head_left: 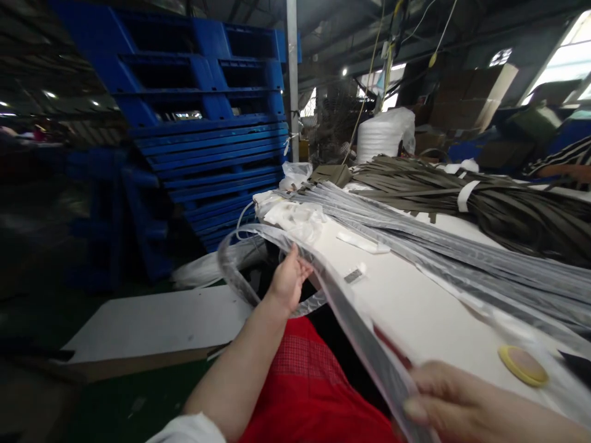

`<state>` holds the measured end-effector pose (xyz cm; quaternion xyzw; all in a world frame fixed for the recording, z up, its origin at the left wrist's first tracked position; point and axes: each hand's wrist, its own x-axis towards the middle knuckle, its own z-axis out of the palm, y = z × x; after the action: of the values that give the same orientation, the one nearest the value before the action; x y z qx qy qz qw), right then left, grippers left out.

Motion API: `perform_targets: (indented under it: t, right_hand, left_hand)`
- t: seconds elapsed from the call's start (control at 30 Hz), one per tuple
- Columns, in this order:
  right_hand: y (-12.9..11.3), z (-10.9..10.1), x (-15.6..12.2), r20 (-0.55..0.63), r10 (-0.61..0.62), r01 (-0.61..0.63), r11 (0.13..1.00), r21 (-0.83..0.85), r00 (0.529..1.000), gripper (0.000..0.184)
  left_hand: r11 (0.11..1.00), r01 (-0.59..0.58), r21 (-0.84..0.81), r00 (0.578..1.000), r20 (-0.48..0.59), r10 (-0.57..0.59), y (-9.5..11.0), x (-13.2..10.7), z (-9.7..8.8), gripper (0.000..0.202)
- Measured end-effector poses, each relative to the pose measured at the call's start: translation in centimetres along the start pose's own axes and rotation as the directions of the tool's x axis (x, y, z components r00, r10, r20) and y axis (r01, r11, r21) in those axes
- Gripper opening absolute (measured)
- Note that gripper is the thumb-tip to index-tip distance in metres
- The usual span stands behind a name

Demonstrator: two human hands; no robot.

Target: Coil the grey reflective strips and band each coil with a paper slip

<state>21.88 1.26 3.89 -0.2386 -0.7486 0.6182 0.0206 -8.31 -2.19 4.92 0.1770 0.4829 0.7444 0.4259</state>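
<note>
Along the white tabletop's near edge, the outstretched left hand and lower right hand, well apart, grip one translucent strip.

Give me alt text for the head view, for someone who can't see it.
A person's left hand and right hand hold a long translucent strip at a white table. Similar strips and dark straps lie on the table; blue pallets are stacked at upper left.

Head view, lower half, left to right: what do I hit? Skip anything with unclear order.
Flat white sheet → left hand at the translucent strip → small label on the white tabletop → right hand gripping that strip.
</note>
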Motion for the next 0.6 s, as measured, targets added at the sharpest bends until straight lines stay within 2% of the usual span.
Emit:
perform_targets:
  t: [0.03, 0.07, 0.1, 0.13, 0.2, 0.23, 0.27, 0.3, 0.4, 0.5, 0.6]
  right_hand:
    - [-0.7, 0.6, 2.2, -0.046, 0.025, -0.016, 0.982, 0.187, 0.999, 0.037]
    - [-1.1, 1.2, 4.6, -0.102, 0.037, 0.001, 0.937, 0.351, 0.994, 0.04]
    - [-1.3, 1.7, 6.9, -0.188, 0.028, 0.061, 0.89, 0.451, 0.982, 0.038]
    - [-1.3, 2.2, 9.1, -0.301, 0.037, 0.135, 0.837, 0.531, 0.953, 0.036]
    - [-0.3, 2.8, 12.9, -0.474, 0.142, 0.221, 0.746, 0.628, 0.869, 0.031]
    - [0.4, 3.1, 14.4, -0.514, 0.189, 0.24, 0.718, 0.653, 0.837, 0.028]
    - [1.2, 3.3, 15.6, -0.528, 0.225, 0.242, 0.699, 0.673, 0.819, 0.025]
    - [2.0, 3.6, 16.5, -0.518, 0.245, 0.231, 0.686, 0.69, 0.819, 0.021]
    - [3.9, 4.3, 17.8, -0.409, 0.26, 0.147, 0.662, 0.735, 0.874, 0.017]
    - [4.9, 5.0, 17.6, -0.315, 0.258, 0.069, 0.664, 0.744, 0.913, 0.017]
    - [5.3, 5.6, 16.8, -0.305, 0.244, 0.055, 0.691, 0.721, 0.921, 0.022]
  left_hand:
    - [0.986, 0.155, 0.06, 0.987, -0.062, -0.152, -1.8, 0.1, -0.1, 0.047]
    - [0.962, 0.258, 0.096, 0.966, -0.035, -0.255, -3.8, -0.3, -0.4, 0.052]
    - [0.929, 0.349, 0.121, 0.932, 0.056, -0.357, -5.7, -1.3, -0.8, 0.058]
    - [0.893, 0.427, 0.139, 0.878, 0.174, -0.447, -7.4, -2.7, -1.3, 0.064]
    - [0.822, 0.539, 0.186, 0.721, 0.404, -0.564, -10.1, -5.7, -2.1, 0.071]
    - [0.8, 0.563, 0.208, 0.663, 0.464, -0.587, -10.9, -6.9, -2.5, 0.07]
    - [0.791, 0.57, 0.221, 0.636, 0.491, -0.595, -11.4, -7.7, -2.8, 0.067]
    - [0.798, 0.56, 0.225, 0.643, 0.49, -0.589, -11.7, -8.2, -3.2, 0.064]
    - [0.841, 0.485, 0.239, 0.693, 0.481, -0.537, -11.5, -7.9, -4.8, 0.058]
    - [0.842, 0.417, 0.342, 0.668, 0.513, -0.539, -10.7, -6.6, -6.4, 0.061]
    - [0.819, 0.387, 0.423, 0.653, 0.501, -0.568, -10.8, -5.8, -7.2, 0.062]
